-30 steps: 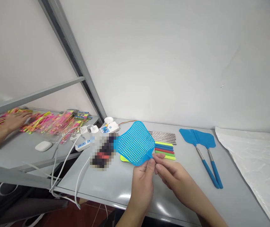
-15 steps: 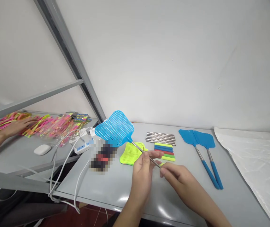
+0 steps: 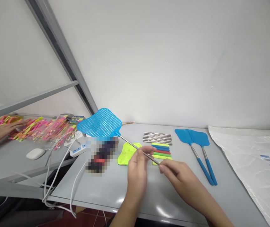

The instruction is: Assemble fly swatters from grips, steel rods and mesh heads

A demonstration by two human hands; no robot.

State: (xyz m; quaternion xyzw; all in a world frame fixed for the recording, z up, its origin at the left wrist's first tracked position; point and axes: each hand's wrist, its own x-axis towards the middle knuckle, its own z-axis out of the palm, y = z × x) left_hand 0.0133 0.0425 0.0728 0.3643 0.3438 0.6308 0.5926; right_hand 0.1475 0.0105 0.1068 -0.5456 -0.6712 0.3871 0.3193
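Observation:
A fly swatter with a blue perforated head and a thin metal rod is held up over the table, its head to the upper left. My left hand grips the rod around its middle. At the rod's lower right end, my right hand pinches the tip between thumb and fingers. Behind my left hand lie yellow-green swatter heads, partly covered. Beyond the hands sit several coloured handle grips in a stack and a row of metal rods. Two blue swatters with blue handles rest to the right.
White plastic packaging covers the table's right side. White cables and a power strip are at the left. A co-worker's hand touches colourful bagged items on the neighbouring table. A metal frame post rises there.
The blue swatter head has shifted left relative to the table and the rod lies at a flatter angle. More rod shows between my hands. The whole view has turned slightly.

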